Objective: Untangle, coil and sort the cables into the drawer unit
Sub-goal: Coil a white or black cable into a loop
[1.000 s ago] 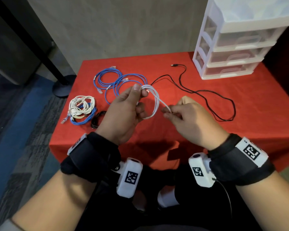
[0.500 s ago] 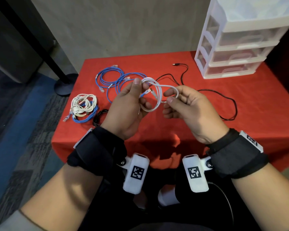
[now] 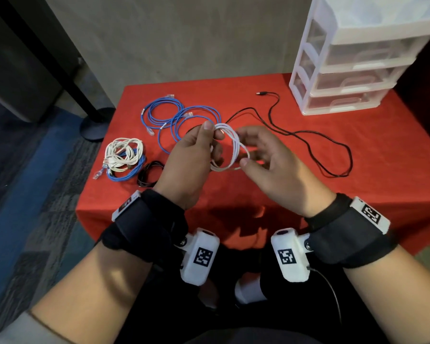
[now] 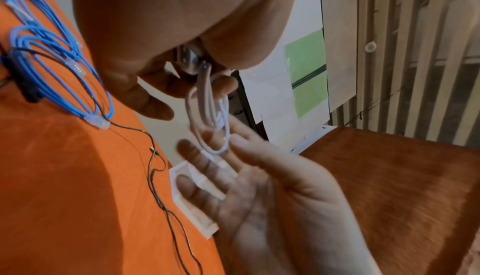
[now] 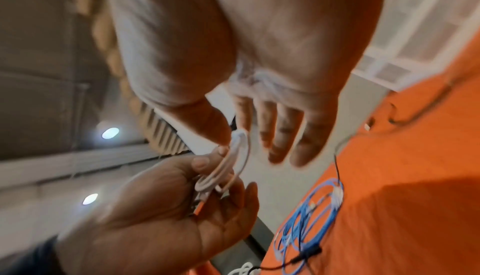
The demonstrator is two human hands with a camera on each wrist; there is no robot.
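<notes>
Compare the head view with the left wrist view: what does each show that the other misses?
Only the head view: the tangled white-and-blue bundle and the small black coil at the red cloth's left edge. Only the left wrist view: a metal plug tucked in the left hand's grip, and the right hand's palm side. Both: the white cable coil pinched by the left hand, with the right hand's straight fingers touching it, plus the blue cables and the black cable lying on the cloth.

red-draped counter point(image 3: 395, 155) against a plain beige wall point(image 3: 184, 33); to the left, round black base point(image 3: 94, 125) of a slanting pole on blue-and-grey carpet point(image 3: 23, 194); two ceiling lights point(image 5: 110, 133) glowing overhead.
</notes>
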